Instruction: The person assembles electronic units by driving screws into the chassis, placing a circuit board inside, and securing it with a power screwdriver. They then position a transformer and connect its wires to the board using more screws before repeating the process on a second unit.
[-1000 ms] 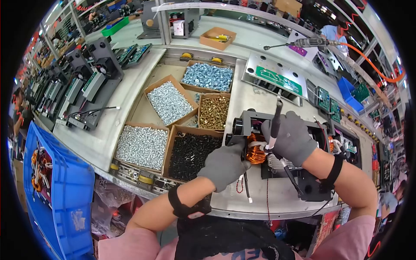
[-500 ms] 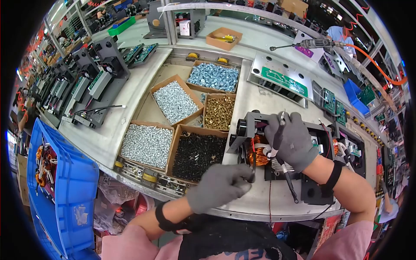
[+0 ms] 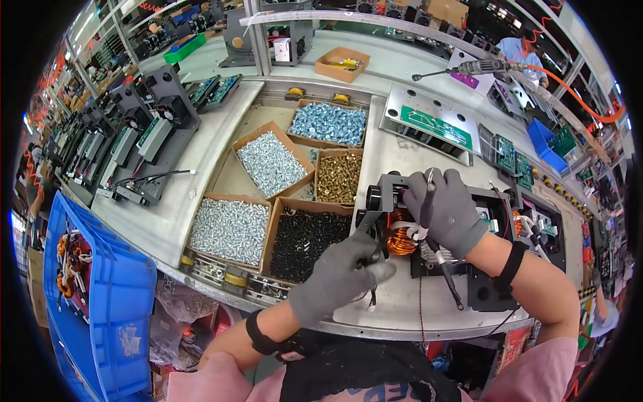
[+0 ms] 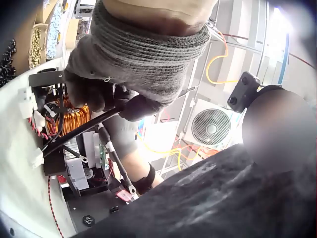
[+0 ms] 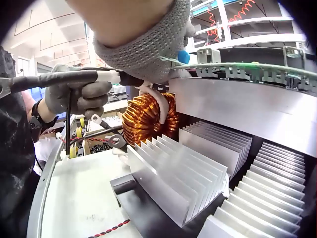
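My gloved left hand (image 3: 341, 276) pinches a black-sleeved cable (image 4: 81, 130) between thumb and fingers, just left of the copper coil. A white connector (image 4: 36, 156) is at the cable's lower end. The copper-wound coil (image 3: 400, 234) sits inside a black metal chassis (image 3: 494, 285); its windings show clearly in the right wrist view. My gloved right hand (image 3: 450, 214) is over the chassis beside the coil, its fingers bent down and fingertips hidden. A thick black-sleeved lead (image 3: 426, 204) lies across the back of those fingers. Another lead with a ring terminal (image 3: 447, 281) hangs toward the front.
Cardboard boxes of black screws (image 3: 308, 244), silver screws (image 3: 229, 229) and brass screws (image 3: 339, 177) stand left of the chassis. Behind it sits a metal unit with a green board (image 3: 435, 127). A power screwdriver (image 3: 479, 67) hangs above. A blue bin (image 3: 110, 308) stands at lower left.
My left hand has drawn back from the coil toward me with the cable, then risen slightly toward the chassis. The lead at my right hand has swung down against its fingers.
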`<state>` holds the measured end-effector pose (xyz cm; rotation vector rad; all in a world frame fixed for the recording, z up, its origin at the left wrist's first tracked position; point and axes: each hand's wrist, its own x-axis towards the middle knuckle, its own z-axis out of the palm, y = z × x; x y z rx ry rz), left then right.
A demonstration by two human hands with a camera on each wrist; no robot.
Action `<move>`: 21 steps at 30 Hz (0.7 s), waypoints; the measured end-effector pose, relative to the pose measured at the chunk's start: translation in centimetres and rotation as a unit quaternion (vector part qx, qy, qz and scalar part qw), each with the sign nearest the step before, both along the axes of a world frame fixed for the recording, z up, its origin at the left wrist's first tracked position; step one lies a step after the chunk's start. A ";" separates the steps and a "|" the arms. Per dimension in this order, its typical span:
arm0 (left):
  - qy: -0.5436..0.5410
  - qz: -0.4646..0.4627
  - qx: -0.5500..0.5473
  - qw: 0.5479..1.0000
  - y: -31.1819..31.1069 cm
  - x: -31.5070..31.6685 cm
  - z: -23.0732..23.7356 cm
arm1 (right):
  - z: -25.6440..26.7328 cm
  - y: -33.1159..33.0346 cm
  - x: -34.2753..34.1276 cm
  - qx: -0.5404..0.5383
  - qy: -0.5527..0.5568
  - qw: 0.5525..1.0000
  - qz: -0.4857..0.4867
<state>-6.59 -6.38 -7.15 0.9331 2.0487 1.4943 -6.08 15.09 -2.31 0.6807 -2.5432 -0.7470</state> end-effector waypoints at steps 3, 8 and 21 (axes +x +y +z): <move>-0.050 0.042 -0.060 0.996 0.9 -0.5 -1.1 | -0.1 -0.1 0.3 -0.039 0.018 0.999 0.009; 0.014 0.046 -0.093 0.995 1.1 0.2 -1.3 | 0.8 1.1 0.7 -0.038 -0.055 0.997 0.036; 0.420 0.091 -0.045 0.902 -0.4 -1.4 5.5 | 1.8 1.9 4.5 -0.081 -0.227 0.963 0.120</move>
